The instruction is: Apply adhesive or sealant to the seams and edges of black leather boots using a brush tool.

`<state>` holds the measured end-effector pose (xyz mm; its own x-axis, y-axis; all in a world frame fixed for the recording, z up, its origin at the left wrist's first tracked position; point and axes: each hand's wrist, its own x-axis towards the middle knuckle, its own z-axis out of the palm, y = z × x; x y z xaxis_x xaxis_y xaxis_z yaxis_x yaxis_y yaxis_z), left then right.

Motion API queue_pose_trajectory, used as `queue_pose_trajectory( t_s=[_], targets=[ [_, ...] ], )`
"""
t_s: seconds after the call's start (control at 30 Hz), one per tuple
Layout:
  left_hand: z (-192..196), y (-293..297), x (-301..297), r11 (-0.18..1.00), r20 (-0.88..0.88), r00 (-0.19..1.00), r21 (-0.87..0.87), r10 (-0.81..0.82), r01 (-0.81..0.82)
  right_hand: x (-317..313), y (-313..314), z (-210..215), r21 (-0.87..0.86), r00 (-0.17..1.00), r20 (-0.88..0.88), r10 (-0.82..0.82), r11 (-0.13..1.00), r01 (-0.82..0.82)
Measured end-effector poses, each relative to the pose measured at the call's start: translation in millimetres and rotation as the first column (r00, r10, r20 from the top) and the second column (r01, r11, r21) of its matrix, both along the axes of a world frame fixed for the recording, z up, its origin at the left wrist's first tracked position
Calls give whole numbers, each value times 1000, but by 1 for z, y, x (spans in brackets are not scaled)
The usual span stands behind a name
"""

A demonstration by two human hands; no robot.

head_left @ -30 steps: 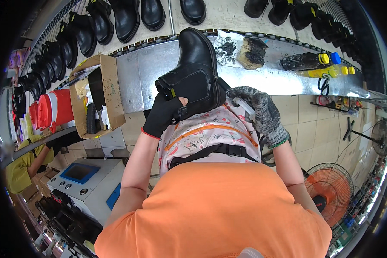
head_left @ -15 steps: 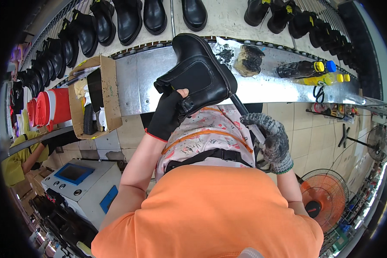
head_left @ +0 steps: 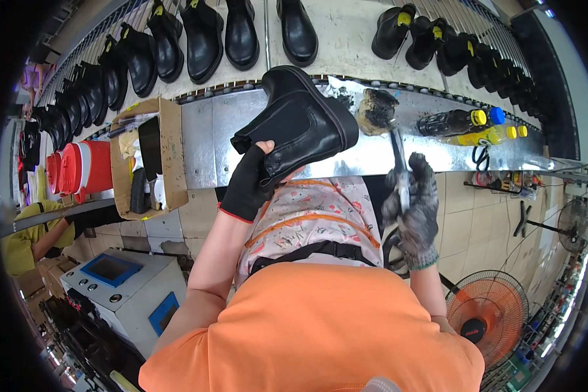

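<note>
My left hand [head_left: 247, 179], in a black fingerless glove, grips a black ankle boot [head_left: 300, 124] by its shaft opening, thumb on the outside. The boot is tilted over the metal bench edge, its sole facing right. My right hand [head_left: 411, 209], in a grey knit glove, is closed round a slim tool with a long shaft and pale handle [head_left: 404, 189]. Its tip points away from me, just beside a blackened, tan sponge-like block [head_left: 377, 112]; whether they touch I cannot tell. Motion blurs the right hand. A white, black-smeared sheet [head_left: 340, 89] lies partly behind the boot.
Behind the metal bench [head_left: 199, 137], a conveyor [head_left: 346, 39] carries rows of black boots. Drink bottles [head_left: 464, 122] lie at the bench's right. To the left are a cardboard box [head_left: 171, 153] of supplies and red jugs [head_left: 85, 166]. An orange fan [head_left: 487, 310] stands at lower right.
My right hand has swung the tool off the boot's sole, away and to the right, beside the blackened block. The boot, still in my left hand, has shifted slightly.
</note>
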<state>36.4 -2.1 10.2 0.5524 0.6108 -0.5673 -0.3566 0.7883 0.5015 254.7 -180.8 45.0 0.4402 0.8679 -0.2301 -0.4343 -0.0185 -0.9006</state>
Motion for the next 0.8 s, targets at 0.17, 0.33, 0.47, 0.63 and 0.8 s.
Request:
queue_pose_trajectory(
  t_s=[0.17,0.33,0.47,0.63,0.8],
  targets=[
    [1,28,22,970,-69,991,209,-112,124,17,47,-81,-48,958,257,-125,989,142],
    [5,114,84,876,-134,945,354,-298,326,22,52,-148,-132,977,162,-136,978,158],
    [-8,192,166,802,-232,902,413,-365,431,30,52,-168,-197,982,-53,-180,966,167],
    [-49,233,259,466,-724,686,632,70,619,30,50,-173,-84,943,-303,-140,989,120],
    [-53,236,271,239,-873,433,480,224,844,25,50,-164,-149,989,88,-120,980,132]
  ],
)
